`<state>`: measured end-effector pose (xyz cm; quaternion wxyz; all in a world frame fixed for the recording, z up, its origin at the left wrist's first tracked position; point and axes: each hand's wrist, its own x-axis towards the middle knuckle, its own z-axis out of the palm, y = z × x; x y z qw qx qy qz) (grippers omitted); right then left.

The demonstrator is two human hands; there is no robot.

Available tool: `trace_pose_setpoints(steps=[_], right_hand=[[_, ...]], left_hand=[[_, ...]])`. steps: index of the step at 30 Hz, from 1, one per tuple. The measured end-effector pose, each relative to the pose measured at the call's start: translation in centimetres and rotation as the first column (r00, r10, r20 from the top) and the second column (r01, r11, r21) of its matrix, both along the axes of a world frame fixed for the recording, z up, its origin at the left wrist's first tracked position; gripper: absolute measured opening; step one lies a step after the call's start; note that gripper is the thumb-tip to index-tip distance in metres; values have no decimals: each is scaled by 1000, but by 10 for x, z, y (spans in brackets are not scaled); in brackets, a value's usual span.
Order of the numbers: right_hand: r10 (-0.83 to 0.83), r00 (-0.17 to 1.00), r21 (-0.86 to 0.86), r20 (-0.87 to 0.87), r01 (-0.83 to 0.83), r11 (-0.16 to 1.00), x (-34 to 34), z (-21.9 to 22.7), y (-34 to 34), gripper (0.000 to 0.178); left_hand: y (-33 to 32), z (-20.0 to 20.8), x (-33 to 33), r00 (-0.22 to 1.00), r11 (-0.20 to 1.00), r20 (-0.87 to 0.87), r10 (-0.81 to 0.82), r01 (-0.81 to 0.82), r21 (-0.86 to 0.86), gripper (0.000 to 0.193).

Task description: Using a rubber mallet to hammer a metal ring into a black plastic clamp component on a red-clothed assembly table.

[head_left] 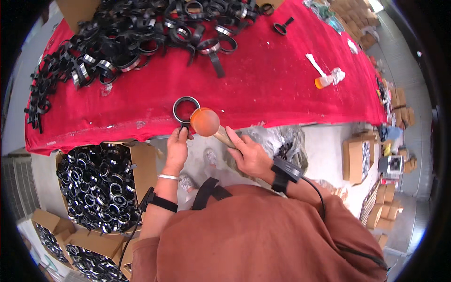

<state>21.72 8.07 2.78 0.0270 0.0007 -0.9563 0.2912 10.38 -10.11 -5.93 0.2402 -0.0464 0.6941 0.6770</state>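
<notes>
My left hand [176, 149] pinches the short handle of a black ring part [174, 110] at the near edge of the red cloth. A shiny metal band lines the ring, which lies on the cloth. In my right hand [252, 157] is the handle of a mallet with a round, see-through orange head [205, 122]. The mallet head overlaps the ring's right side in the head view; whether it touches the ring I cannot tell. My fingers are closed around both handles.
A large heap of black ring parts [127, 42] covers the table's far left. A second orange-tipped tool [321, 83] lies at right on the red cloth [263, 89]. Below left stand cardboard boxes [143, 167] full of ring parts. Clear plastic bags [272, 141] sit below right.
</notes>
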Motion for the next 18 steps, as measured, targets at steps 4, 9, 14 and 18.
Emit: trace_pose_setpoints(steps=[4, 9, 14, 18], right_hand=[[62, 996, -95, -71, -69, 993, -30, 52, -5, 58], [52, 862, -191, -504, -170, 967, -76, 81, -39, 56], [120, 980, 174, 156, -147, 974, -109, 28, -34, 55], [85, 991, 5, 103, -86, 996, -105, 13, -33, 56]], left_hand=[[-6, -4, 3, 1000, 998, -5, 30, -30, 49, 27], [-5, -8, 4, 998, 998, 26, 50, -51, 32, 27], [0, -4, 6, 1000, 996, -7, 4, -4, -89, 26], [-3, -6, 5, 999, 999, -43, 14, -16, -52, 29]])
